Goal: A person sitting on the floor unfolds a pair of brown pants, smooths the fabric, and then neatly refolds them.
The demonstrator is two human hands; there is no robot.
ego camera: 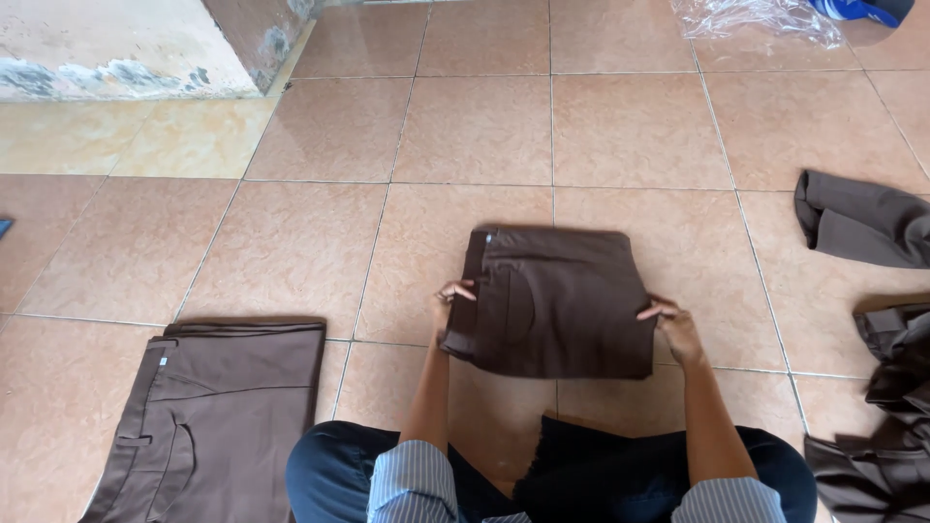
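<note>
Terracotta tiled floor (620, 126) carries all | dark brown folded trousers (554, 302) lie before the knees, long axis running away from the person | left hand (448, 300) clamped on left edge | right hand (675, 329) clamped on right edge, equally near

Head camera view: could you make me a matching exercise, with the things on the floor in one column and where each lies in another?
Things:
1. folded dark brown trousers
2. lighter brown trousers
3. clear plastic wrap
4. grey-brown crumpled garment

Places:
A. top right corner of the view
B. bottom left, flat on the tiles
C. centre, between the left hand and the right hand
D. right edge, mid-height

Pairs: 1-C, 2-B, 3-A, 4-D
</note>
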